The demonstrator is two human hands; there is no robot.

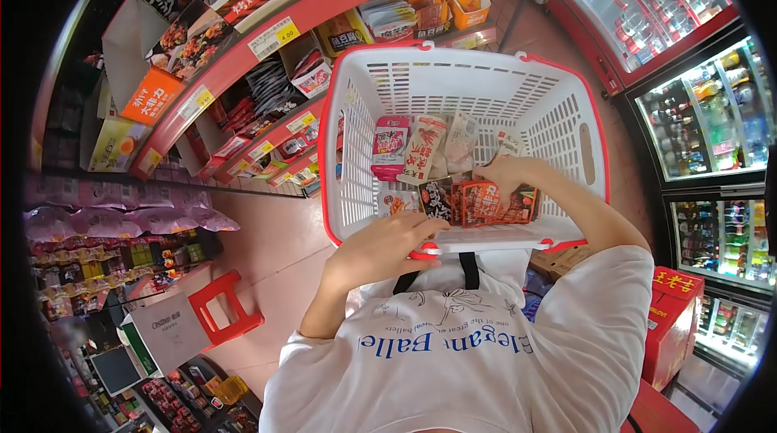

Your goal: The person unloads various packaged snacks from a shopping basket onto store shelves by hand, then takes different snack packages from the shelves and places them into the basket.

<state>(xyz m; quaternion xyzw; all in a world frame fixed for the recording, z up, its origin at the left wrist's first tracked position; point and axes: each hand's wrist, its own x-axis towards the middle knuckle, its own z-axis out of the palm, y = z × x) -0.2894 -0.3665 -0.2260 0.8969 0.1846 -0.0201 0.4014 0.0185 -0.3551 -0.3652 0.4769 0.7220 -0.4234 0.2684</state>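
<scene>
A white plastic shopping basket [558, 113] with a red rim is held against my front. My left hand [388, 240] is at its near rim, fingers over the edge beside a red handle joint. Inside the basket, my right hand [511, 176] reaches down with bent fingers closed on a red snack packet [479, 205]; part of the packet is hidden under the hand. A black printed packet [435, 198] lies left of it. Farther in are a pink box [390, 146], a cream packet with red lettering [426, 148] and a pale clear-looking packet [460, 142].
Snack shelves [243, 53] with price tags curve along the left and top. Lit drink coolers [704, 109] line the right side. A red stool [227, 309] and a cardboard carton [166, 328] stand at lower left. A red drink carton [673, 312] is by my right side.
</scene>
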